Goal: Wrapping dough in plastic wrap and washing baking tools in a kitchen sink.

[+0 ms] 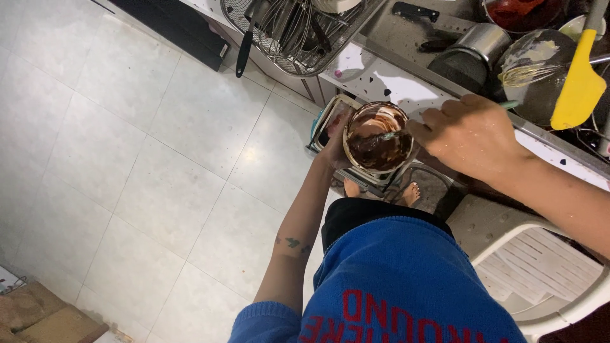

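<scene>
My left hand (pixel 335 151) holds a round bowl (pixel 379 136) from below; the bowl is smeared with dark brown chocolate batter. My right hand (pixel 469 134) grips a thin utensil with a green handle (pixel 508 105), its tip (pixel 387 135) dipped into the batter. I hold the bowl in the air in front of the counter edge (pixel 406 89), above my bare feet (pixel 412 192).
A sink holds a pot (pixel 475 47), a whisk (pixel 527 75), a yellow spatula (pixel 579 82) and a dirty bowl. A wire dish rack (pixel 298 32) with utensils stands at the left. A white plastic stool (pixel 534 260) is at my right. The floor is pale tile.
</scene>
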